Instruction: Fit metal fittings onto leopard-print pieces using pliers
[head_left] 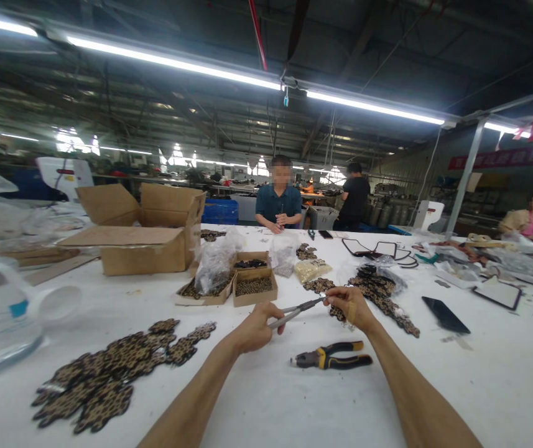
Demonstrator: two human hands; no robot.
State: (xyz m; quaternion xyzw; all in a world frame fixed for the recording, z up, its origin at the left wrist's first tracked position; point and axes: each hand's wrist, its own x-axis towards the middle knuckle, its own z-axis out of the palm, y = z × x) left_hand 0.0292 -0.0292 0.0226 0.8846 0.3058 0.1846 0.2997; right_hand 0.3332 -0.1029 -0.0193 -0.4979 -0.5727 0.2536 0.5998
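Observation:
My left hand (257, 326) is closed round the grey handles of a pair of pliers (304, 305), whose jaws point right toward my other hand. My right hand (354, 308) is pinched at the plier tips, with a tan patch on the skin near the wrist. From its fingers hangs a leopard-print piece (337, 312); the small part at the jaws is too tiny to make out. Just below lie combination pliers (331, 357) with black-and-yellow handles. A large heap of leopard-print pieces (107, 373) spreads at the left, and another pile (382, 289) lies beyond my right hand.
Small cardboard boxes (273, 294) of metal bits stand ahead, near a large open carton (145, 252). A bag of yellowish bits (311, 270) lies beside them. At right rests a dark phone-like slab (446, 314); at left stands a clear plastic jug (0, 311). A person (278, 202) works opposite.

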